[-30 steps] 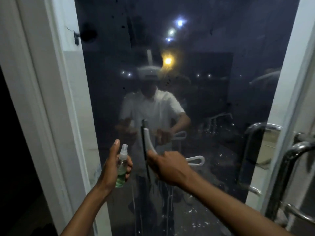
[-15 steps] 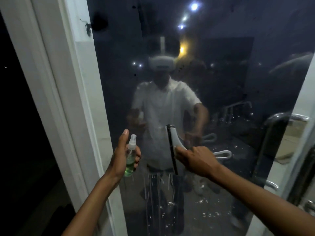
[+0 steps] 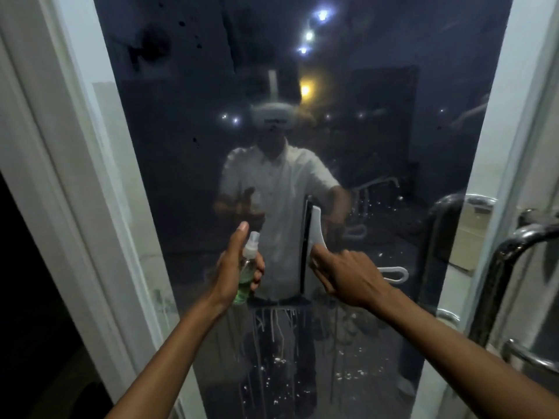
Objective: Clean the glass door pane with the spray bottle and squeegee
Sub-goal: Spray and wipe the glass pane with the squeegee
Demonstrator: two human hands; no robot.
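Note:
The dark glass door pane [image 3: 187,176] fills the view and mirrors a person in a white shirt. My left hand [image 3: 233,267] grips a small clear spray bottle [image 3: 246,273] with green liquid, thumb raised beside its nozzle, just in front of the glass. To its right, my right hand [image 3: 348,279] holds a white squeegee [image 3: 316,231] by its handle, whose looped end [image 3: 396,275] sticks out to the right. The black blade stands vertical against the pane. Wet streaks and white droplets [image 3: 278,334] run down the glass below both hands.
A white door frame [image 3: 60,164] borders the pane on the left, with darkness beyond it. On the right stands another white frame post [image 3: 496,164] and curved metal door handles [image 3: 508,267]. Dark spots dot the upper glass.
The squeegee and my right hand have slid rightward across the pane, leaving a wiped band above the drips. My left hand has kept the bottle upright and shifted little.

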